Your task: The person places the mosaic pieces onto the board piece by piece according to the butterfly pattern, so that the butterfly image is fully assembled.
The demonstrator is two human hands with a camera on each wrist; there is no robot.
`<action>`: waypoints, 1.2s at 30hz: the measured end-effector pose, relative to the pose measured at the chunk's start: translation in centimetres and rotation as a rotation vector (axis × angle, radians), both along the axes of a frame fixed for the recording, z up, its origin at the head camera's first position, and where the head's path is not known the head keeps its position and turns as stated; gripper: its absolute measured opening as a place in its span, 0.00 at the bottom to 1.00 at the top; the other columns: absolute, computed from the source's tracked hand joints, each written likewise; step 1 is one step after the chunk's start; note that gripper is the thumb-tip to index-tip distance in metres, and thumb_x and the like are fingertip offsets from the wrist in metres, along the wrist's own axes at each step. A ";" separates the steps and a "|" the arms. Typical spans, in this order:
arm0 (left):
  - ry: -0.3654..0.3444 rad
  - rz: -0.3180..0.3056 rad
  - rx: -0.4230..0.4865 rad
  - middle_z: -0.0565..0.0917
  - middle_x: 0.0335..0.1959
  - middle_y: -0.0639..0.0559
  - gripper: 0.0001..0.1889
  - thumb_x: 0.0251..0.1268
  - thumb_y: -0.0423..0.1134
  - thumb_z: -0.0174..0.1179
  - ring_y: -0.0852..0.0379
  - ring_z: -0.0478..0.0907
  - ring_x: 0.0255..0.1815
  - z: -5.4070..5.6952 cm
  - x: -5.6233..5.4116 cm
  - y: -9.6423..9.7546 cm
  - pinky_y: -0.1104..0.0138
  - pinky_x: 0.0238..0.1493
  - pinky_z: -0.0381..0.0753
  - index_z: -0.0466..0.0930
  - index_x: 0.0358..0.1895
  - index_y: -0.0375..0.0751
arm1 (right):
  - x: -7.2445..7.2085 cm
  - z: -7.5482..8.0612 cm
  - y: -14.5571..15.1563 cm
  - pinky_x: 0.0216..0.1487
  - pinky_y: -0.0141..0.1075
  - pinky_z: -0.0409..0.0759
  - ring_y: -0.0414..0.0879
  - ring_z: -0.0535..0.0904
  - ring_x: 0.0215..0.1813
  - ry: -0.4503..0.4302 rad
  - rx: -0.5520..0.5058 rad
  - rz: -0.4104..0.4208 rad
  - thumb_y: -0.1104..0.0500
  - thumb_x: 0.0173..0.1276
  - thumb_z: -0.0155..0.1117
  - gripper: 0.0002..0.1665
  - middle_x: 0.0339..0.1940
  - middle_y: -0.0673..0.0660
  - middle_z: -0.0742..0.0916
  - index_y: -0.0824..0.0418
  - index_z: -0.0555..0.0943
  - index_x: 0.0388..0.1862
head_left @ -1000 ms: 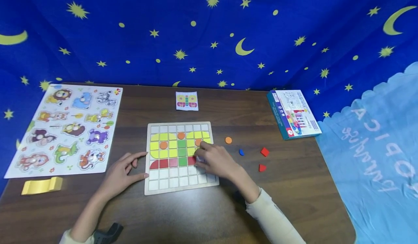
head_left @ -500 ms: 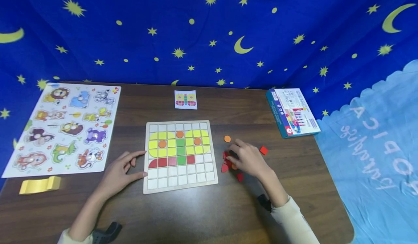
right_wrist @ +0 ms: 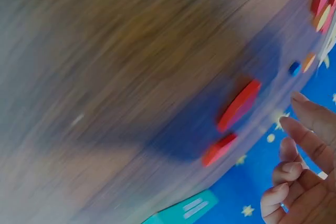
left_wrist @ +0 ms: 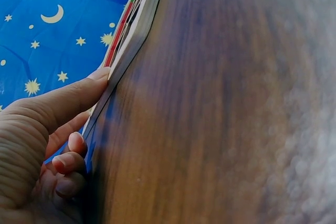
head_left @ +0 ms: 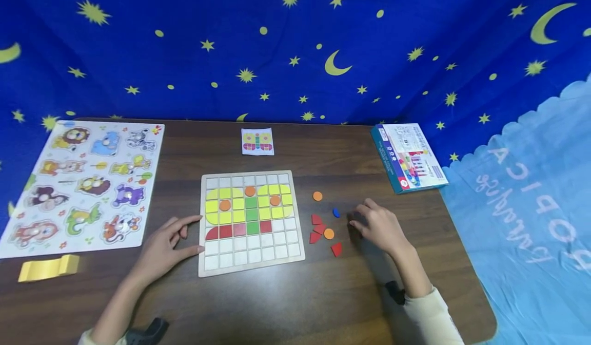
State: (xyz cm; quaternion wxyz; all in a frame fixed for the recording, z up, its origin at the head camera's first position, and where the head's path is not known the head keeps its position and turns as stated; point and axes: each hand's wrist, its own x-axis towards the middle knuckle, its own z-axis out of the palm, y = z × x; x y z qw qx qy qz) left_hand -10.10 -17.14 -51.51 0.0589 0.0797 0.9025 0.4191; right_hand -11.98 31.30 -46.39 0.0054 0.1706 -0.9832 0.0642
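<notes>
My left hand (head_left: 161,250) rests beside the wooden grid board (head_left: 254,255), its thumb and index finger against the board's left edge (left_wrist: 123,61). Yellow, green, orange and red tiles lie in the upper and middle cells; the lower cells are bare. My right hand (head_left: 380,227) is over the table right of the board, fingers loosely bent and holding nothing. Under it two red tiles (right_wrist: 239,106) show in the right wrist view, hidden in the head view. A small blue tile (head_left: 336,212) lies just left of its fingertips. Several red tiles (head_left: 316,219) and orange discs (head_left: 329,233) lie nearer the board.
Behind the board lies a small butterfly pattern card (head_left: 257,141). A boxed set (head_left: 411,157) is at the back right. An animal puzzle board (head_left: 103,168) and a yellow wavy block (head_left: 48,268) occupy the left side. A starry blue cloth (head_left: 208,42) hangs behind the table.
My right hand has moved right, from the red row of the board, across the loose tiles, to beyond the blue tile. My left hand stays at the board's edge.
</notes>
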 end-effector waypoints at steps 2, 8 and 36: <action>0.000 0.004 -0.004 0.68 0.33 0.56 0.33 0.51 0.48 0.76 0.65 0.58 0.24 0.0 0.1 -0.1 0.68 0.25 0.58 0.78 0.63 0.48 | 0.0 0.0 0.7 0.26 0.39 0.76 0.42 0.74 0.26 -0.001 0.002 -0.020 0.57 0.56 0.78 0.17 0.33 0.55 0.81 0.66 0.85 0.40; -0.013 0.009 -0.006 0.69 0.33 0.55 0.34 0.51 0.48 0.76 0.64 0.58 0.25 0.2 0.1 -0.2 0.68 0.26 0.60 0.77 0.64 0.48 | 0.0 -0.2 2.6 0.24 0.41 0.75 0.44 0.75 0.25 -0.020 -0.001 -0.086 0.57 0.56 0.78 0.19 0.33 0.56 0.80 0.66 0.84 0.42; -0.018 0.014 -0.014 0.69 0.33 0.55 0.33 0.51 0.48 0.76 0.65 0.58 0.25 0.1 -0.1 0.1 0.68 0.26 0.59 0.78 0.63 0.46 | -1.6 -0.8 2.7 0.31 0.36 0.67 0.43 0.70 0.29 -0.126 -0.161 -0.195 0.58 0.58 0.75 0.15 0.27 0.52 0.77 0.68 0.86 0.38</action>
